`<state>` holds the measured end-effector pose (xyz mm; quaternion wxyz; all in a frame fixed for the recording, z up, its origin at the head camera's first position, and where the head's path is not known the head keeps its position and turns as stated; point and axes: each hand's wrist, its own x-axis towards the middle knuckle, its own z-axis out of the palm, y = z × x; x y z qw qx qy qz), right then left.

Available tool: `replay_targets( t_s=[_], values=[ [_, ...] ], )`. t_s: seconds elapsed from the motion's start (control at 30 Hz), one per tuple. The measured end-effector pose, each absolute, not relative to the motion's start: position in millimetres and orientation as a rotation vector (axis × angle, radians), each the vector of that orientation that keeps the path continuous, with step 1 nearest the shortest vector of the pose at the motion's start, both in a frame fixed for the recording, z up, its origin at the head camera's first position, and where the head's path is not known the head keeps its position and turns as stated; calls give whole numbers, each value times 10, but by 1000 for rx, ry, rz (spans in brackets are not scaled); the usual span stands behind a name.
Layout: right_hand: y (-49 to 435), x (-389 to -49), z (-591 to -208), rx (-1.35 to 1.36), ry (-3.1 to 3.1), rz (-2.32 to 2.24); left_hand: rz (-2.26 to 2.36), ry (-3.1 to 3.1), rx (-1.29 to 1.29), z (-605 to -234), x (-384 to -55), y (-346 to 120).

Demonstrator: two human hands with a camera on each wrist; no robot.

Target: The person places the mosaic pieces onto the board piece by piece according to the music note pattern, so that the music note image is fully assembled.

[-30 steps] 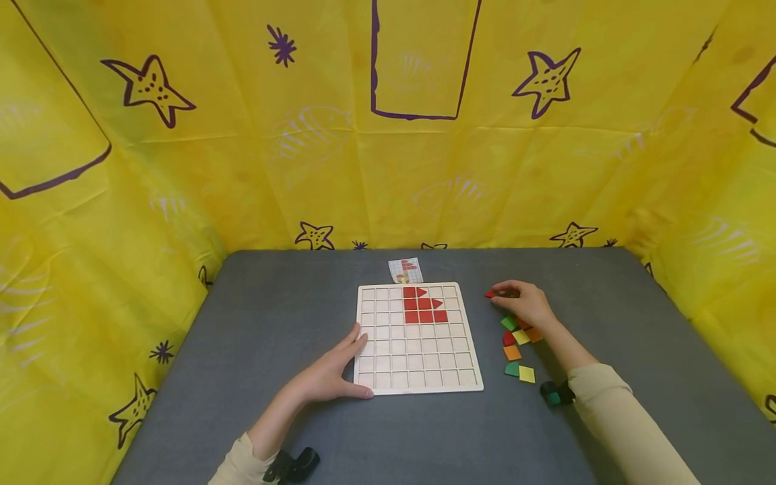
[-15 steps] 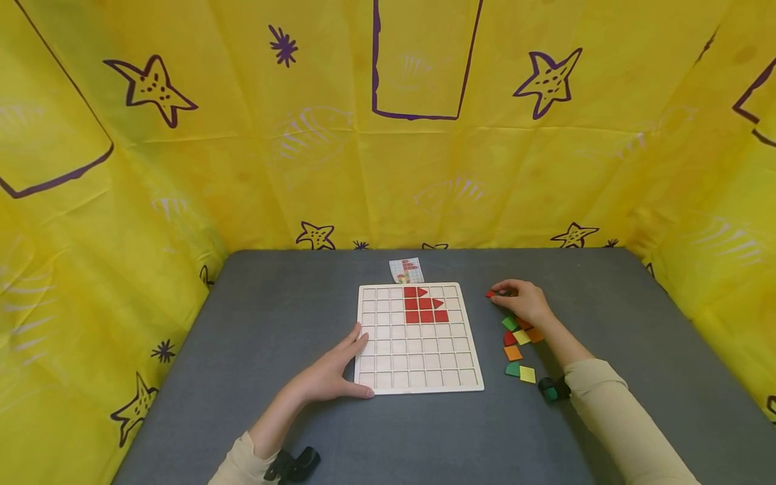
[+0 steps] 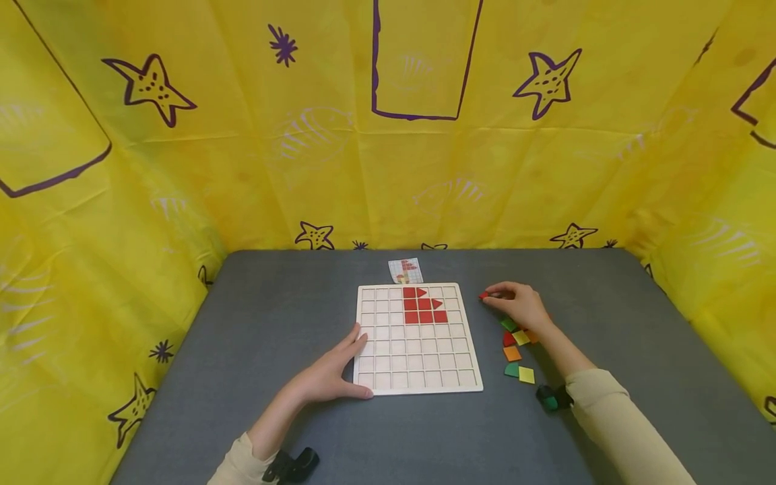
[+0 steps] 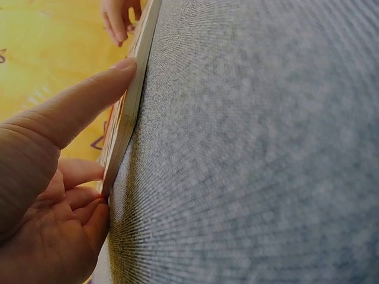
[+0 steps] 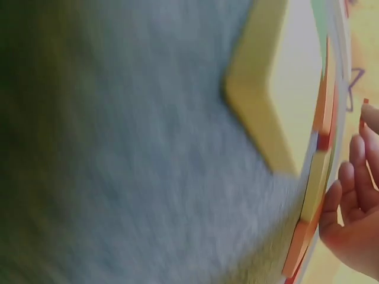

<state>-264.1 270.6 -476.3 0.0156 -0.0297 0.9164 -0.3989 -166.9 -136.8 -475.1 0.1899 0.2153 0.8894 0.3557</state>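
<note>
my left hand (image 3: 330,370) is at the near left corner of the pale gridded board (image 3: 383,367), fingers relaxed against its left edge and thumb stretched along the near one, bracing it rather than clasping it. the board lies flat on the grey table (image 3: 285,296), and just beyond its far edge is a small picture card (image 3: 405,271) with red shapes in its upper part and some yellow and orange lower down, too tiny for me to read cell by cell. red pieces (image 3: 418,310) sit in the board's three far rows, squares with pointed ones ending the first two; the lower rows of the grid are bare. right of the board, apart from it, a small red piece (image 3: 483,296) is pinched between the thumb and fingertips of my right hand (image 3: 524,306). nearer me and further right lie the loose pieces (image 3: 512,353), green, red, yellow and orange, some partly under my wrist. i take this to be the carrying step, with the red section being built from the card. the next move likely calls for swinging left over the board, turning the piece to match the card, and lowering it squarely into a free cell while my left hand steadies the frame.
</note>
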Motion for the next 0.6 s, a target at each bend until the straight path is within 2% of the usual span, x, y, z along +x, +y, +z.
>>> replay_targets(
  t_s=[0.2, 0.6],
  values=[
    [2548, -2566, -4760, -82, 2769, -1331, 988, 2504, 599, -4743, -1667, -1372],
    [2215, -2475, -4743, -405, 2742, -1156, 1002, 2498, 599, -4724, -1660, -1372]
  ],
)
